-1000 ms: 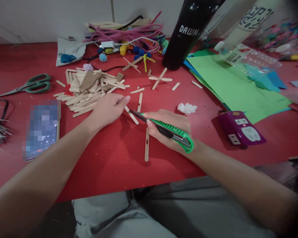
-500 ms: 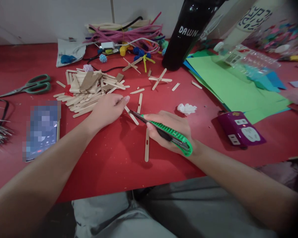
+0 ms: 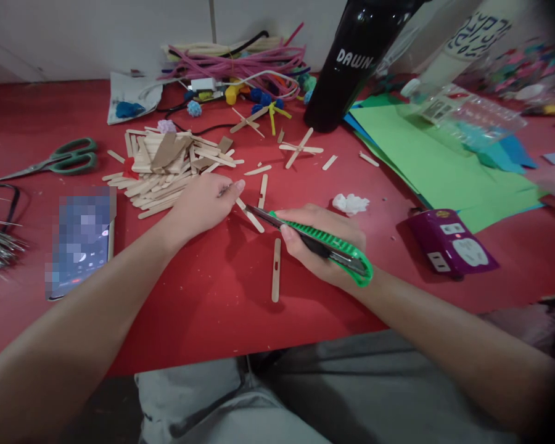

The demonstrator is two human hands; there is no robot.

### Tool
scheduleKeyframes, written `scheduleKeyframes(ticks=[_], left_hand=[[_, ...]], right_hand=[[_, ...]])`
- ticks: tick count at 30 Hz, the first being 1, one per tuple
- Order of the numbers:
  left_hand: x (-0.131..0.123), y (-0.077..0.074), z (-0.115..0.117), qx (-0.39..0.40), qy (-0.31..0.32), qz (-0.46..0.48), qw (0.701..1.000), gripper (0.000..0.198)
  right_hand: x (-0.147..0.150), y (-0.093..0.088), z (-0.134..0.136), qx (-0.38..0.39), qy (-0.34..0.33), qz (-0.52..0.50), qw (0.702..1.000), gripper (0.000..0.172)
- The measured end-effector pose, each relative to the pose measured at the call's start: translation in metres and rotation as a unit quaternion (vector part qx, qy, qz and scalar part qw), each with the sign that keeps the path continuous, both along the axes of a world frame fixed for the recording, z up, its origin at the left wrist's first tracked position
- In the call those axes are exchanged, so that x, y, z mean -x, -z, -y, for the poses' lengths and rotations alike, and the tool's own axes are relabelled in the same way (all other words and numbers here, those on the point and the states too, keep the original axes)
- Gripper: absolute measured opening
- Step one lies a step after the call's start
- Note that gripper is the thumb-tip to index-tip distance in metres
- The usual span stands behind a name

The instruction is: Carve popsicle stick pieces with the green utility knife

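Pinched in my left hand (image 3: pixel 213 200) is one end of a wooden craft stick (image 3: pixel 253 219), which slants down to the right above the red table. My right hand (image 3: pixel 324 240) grips a green utility knife (image 3: pixel 324 242); its blade points left, with the tip at the middle of that stick. Just below lies a second craft stick (image 3: pixel 275 280) with a small slot cut in it. Another notched stick (image 3: pixel 263 188) lies behind the blade. A large pile of craft sticks (image 3: pixel 160 194) sits beyond my left wrist.
Green-handled scissors (image 3: pixel 71 157) and a phone (image 3: pixel 81 246) lie at left. Crossed sticks (image 3: pixel 300 148) and a black bottle (image 3: pixel 351 68) stand further back. Crumpled white tissue (image 3: pixel 350 203), a purple power adapter (image 3: pixel 451 243) and green paper sheets (image 3: pixel 435 154) are on the right.
The knife and my right hand have shifted slightly right, uncovering more of the slotted stick below. My left hand keeps its pinch on the stick. The whole view has drifted a little.
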State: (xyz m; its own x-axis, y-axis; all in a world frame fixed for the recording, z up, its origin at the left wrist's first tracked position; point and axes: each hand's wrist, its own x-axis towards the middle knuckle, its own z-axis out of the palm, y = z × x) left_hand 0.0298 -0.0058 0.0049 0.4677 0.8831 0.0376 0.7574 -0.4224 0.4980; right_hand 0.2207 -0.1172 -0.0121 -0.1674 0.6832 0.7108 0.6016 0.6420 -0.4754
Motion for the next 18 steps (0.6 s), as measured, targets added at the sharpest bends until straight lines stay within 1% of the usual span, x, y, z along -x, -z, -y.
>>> scheduleKeyframes(ticks=[4, 6, 7, 9, 11, 13, 16, 18], left_hand=[[-0.0006, 0.0008, -0.0004, -0.004, 0.000, -0.011, 1.000, 0.045], [-0.0011, 0.0007, -0.0001, -0.007, 0.002, -0.017, 1.000, 0.044], [-0.0013, 0.0004, 0.0001, -0.006, 0.002, -0.020, 1.000, 0.044], [-0.0015, -0.0001, 0.0004, -0.003, 0.001, -0.024, 1.000, 0.043], [-0.0013, -0.0003, 0.0004, 0.001, 0.002, -0.022, 1.000, 0.043], [-0.0009, 0.0000, 0.0003, 0.002, 0.005, -0.017, 1.000, 0.043], [-0.0006, 0.0006, 0.0006, 0.003, 0.003, -0.013, 1.000, 0.043], [-0.0006, 0.0005, 0.0011, 0.004, -0.001, -0.013, 1.000, 0.044]], right_hand=[[0.0004, -0.0023, 0.0001, -0.007, -0.029, 0.026, 0.999, 0.019], [0.0002, -0.0034, 0.0005, -0.001, -0.029, 0.022, 0.999, 0.018], [-0.0001, -0.0035, 0.0006, 0.009, -0.013, 0.006, 1.000, 0.017], [-0.0010, -0.0029, 0.0004, 0.047, 0.046, -0.045, 0.997, 0.012], [-0.0018, -0.0015, -0.0003, 0.097, 0.101, -0.097, 0.985, 0.013], [-0.0019, -0.0008, -0.0009, 0.121, 0.117, -0.122, 0.978, 0.015], [-0.0002, -0.0026, -0.0002, 0.088, 0.070, -0.092, 0.989, 0.011], [0.0009, -0.0046, 0.0006, 0.071, 0.037, -0.062, 0.995, 0.011]])
